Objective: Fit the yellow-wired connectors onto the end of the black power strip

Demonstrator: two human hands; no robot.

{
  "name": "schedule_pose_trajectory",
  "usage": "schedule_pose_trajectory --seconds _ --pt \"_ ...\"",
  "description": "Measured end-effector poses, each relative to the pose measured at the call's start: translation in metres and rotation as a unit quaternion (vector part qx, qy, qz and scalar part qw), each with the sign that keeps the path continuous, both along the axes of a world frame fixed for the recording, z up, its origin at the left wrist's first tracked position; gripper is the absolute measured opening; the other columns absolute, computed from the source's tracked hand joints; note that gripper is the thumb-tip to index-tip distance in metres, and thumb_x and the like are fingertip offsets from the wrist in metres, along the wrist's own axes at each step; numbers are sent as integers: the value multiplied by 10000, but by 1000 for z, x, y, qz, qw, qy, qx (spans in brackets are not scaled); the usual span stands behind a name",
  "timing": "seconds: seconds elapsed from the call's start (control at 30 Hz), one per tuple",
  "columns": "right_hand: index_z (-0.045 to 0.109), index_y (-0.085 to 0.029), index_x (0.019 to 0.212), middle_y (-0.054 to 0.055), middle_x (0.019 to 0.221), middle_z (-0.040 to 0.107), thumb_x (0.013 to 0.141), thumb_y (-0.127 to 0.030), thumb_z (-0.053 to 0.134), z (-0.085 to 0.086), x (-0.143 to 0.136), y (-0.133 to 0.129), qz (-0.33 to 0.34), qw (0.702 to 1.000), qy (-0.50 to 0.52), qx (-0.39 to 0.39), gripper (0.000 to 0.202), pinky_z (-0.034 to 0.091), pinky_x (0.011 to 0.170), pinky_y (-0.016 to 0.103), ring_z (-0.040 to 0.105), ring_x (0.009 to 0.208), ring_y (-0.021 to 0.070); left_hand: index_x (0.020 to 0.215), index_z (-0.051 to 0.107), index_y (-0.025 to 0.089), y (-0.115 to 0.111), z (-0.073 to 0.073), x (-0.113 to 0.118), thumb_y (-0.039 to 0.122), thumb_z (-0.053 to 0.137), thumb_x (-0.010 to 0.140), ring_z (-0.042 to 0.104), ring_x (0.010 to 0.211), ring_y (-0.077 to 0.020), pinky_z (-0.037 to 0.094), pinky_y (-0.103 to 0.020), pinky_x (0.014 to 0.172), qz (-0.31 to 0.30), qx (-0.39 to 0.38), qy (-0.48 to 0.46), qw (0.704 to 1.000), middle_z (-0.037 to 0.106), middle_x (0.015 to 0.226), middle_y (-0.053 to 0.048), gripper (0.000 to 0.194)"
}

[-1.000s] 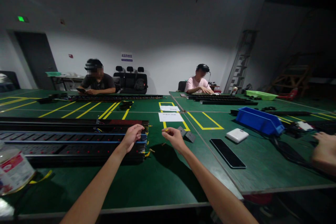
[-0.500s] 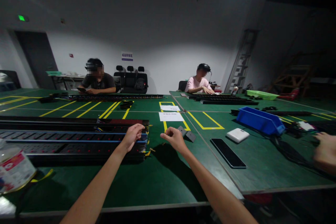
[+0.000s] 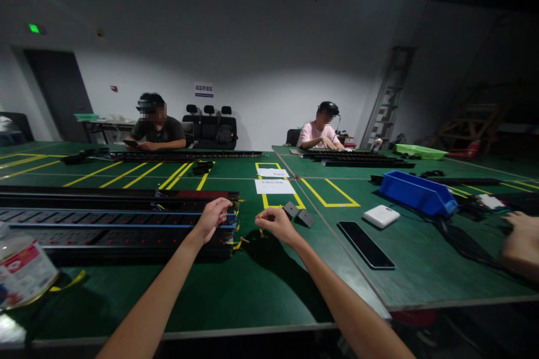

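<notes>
Long black rails point(image 3: 126, 237) with red dots and blue edge strips lie side by side on the left of the green table. My left hand point(image 3: 214, 220) rests over their right end, fingers curled and pressed together; what they grip, if anything, is hidden. Short yellow wire ends point(image 3: 241, 244) stick out of the rail ends just below it. To the right of the rails, my right hand point(image 3: 278, 225) is closed in a pinch above the table. A tiny yellowish bit shows at its fingertips, too small to name. Two small dark grey square plates point(image 3: 306, 218) lie beside that hand.
A phone point(image 3: 365, 245), a white case point(image 3: 381, 216) and a blue bin point(image 3: 416, 193) lie to the right. A co-worker's hand point(image 3: 522, 241) shows at the right edge. A bottle point(image 3: 25, 269) stands front left. Two people sit across the table point(image 3: 202, 297).
My right hand has moved slightly left and down, its thumb and fingers closing into a tighter pinch. My left hand stays on the rail ends.
</notes>
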State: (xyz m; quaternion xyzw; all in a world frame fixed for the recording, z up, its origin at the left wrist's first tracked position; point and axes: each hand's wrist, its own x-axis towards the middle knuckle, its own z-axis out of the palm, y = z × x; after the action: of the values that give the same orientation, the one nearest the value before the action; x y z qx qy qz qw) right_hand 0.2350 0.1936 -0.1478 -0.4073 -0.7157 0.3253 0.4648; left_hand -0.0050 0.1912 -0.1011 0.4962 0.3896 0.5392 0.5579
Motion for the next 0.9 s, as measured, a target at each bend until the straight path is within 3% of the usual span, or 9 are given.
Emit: schedule_pose_trajectory --seconds 0.13,0.47,0.67,0.9 --pt "785 -189 846 71 919 768 810 -440 705 3 1 -1 5 1000 -13 24 266 443 651 275 613 725 177 747 642 150 0 0 0 436 820 651 328 475 -32 236 -174 467 0 1 3 1000 398 581 84 351" --pt "796 -188 943 78 929 762 882 -425 642 -5 5 5 -5 998 -52 40 289 472 740 319 646 839 225 754 643 140 -2 2 1 432 816 648 333 483 -24 250 -162 467 0 0 0 1000 411 596 81 355" --pt "719 -178 714 67 805 740 769 -456 755 -10 6 10 -47 998 -28 32 286 429 669 293 620 736 196 757 644 140 -1 1 0 428 815 648 335 482 -21 253 -155 466 -2 -4 -1 1000 416 597 82 352" --pt "563 -192 632 -15 581 588 648 -559 814 -10 3 10 -49 997 55 -37 445 352 517 242 488 539 119 755 639 139 0 -1 -1 428 815 649 333 483 -17 243 -150 463 -3 -5 -2 1000 416 602 83 355"
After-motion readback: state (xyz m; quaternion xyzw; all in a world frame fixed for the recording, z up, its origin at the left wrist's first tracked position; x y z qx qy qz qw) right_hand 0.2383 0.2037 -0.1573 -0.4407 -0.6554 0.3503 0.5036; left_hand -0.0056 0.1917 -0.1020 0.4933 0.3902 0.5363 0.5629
